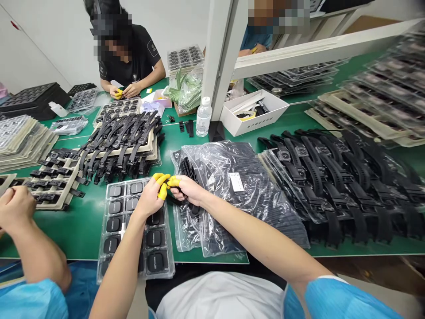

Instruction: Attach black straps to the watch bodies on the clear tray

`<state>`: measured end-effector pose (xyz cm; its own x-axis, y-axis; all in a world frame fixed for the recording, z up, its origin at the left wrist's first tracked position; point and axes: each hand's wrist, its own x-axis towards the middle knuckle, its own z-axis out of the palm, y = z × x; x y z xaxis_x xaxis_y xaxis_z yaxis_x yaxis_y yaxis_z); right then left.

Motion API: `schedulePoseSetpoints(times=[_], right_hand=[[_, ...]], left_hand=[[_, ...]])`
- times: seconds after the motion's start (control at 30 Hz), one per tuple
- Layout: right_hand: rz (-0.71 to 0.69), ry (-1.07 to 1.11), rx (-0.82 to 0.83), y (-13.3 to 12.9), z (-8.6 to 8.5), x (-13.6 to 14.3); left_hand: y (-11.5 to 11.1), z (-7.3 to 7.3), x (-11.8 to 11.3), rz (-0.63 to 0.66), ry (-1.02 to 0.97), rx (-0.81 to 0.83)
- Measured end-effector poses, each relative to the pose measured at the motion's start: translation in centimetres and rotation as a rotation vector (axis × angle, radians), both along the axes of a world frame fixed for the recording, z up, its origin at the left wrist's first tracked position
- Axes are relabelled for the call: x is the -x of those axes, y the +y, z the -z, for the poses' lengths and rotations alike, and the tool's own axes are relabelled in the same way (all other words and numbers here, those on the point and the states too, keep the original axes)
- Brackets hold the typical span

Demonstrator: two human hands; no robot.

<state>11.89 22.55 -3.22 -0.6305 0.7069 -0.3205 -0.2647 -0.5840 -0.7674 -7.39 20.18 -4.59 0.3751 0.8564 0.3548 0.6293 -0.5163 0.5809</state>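
My left hand (154,192) and my right hand (186,190) meet above the gap between a tray and some plastic bags, both wearing yellow finger cots. Pinched between their fingertips is a black watch strap (173,200), mostly hidden; whether a watch case is attached I cannot tell. Below my left hand lies a clear plastic tray (169,248) with black rounded-square pieces (154,238) in its compartments. Under my right forearm are clear bags (226,212) packed with black straps. Loose black straps (188,170) lie on the bags just beyond my right hand.
Trays piled with strapped watches (121,137) stand at left and more watches (322,164) at right. A water bottle (203,117) and a white box (254,110) stand behind the bags. A co-worker (133,57) sits opposite; another person's hand (16,206) is at far left.
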Motion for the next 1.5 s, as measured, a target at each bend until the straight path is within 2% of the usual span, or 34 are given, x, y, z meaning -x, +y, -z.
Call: schedulePoseSetpoints(times=[0.17,0.43,0.8,1.13,1.37,1.5], right_hand=[[-0.017,-0.019,0.012,0.0,0.1,0.0],[-0.005,-0.001,0.027,0.0,0.0,0.0],[-0.016,0.093,0.157,0.5,-0.3,-0.3],[-0.018,0.09,0.122,0.2,-0.5,-0.4],[-0.026,0.081,0.091,0.2,-0.5,-0.5],[-0.025,0.073,0.083,0.2,-0.4,-0.5]], left_hand=[[-0.1,-0.5,-0.1,0.007,0.089,-0.011],[0.2,-0.4,0.0,0.048,-0.075,0.026],[0.2,0.0,-0.2,0.046,-0.027,-0.004],[0.1,-0.7,-0.6,0.019,0.032,-0.03],[-0.1,-0.8,-0.2,0.105,-0.012,-0.071],[-0.2,-1.0,-0.3,0.102,0.011,-0.081]])
